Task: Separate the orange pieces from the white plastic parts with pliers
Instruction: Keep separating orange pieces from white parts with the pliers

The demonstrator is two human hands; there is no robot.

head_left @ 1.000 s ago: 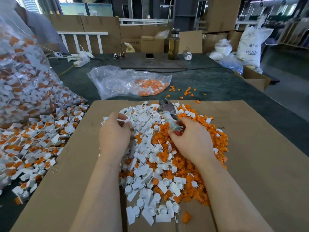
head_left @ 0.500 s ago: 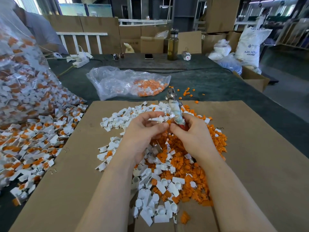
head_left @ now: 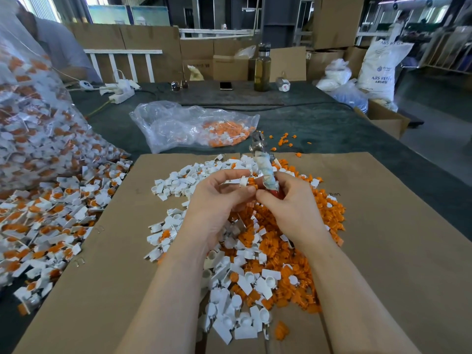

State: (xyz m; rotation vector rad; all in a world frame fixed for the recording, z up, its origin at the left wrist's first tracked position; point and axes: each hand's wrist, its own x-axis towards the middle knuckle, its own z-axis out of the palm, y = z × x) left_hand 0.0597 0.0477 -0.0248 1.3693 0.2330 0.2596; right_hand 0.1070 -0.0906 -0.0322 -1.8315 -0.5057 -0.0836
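Pliers [head_left: 264, 166] stand nearly upright above the middle of the cardboard sheet [head_left: 398, 226], metal head uppermost and handles wrapped in pale tape, with a patch of red showing at the lower end. Right hand [head_left: 293, 208]: fingers and thumb curled around the taped handles. Left hand [head_left: 217, 200]: fingers curled, thumb and fingertips pinching a small white plastic part [head_left: 242, 180] just left of the handles; the two hands touch at the fingertips. Whether the head of the pliers is open or closed cannot be told.

Beneath the hands, a mixed heap lies on the cardboard: loose orange pieces [head_left: 306, 251] mostly to the right, loose white parts [head_left: 184, 180] mostly to the left and toward the viewer.

At left, a large clear bag [head_left: 30, 129] spills white parts with orange inserts [head_left: 51, 221] onto the dark green table [head_left: 332, 123]. Behind the cardboard lies a smaller clear bag [head_left: 189, 126] holding orange pieces, and a few orange pieces are scattered on the table beside it. Farther back stand a bottle [head_left: 262, 70], a phone [head_left: 225, 85] and a white sack [head_left: 380, 70].
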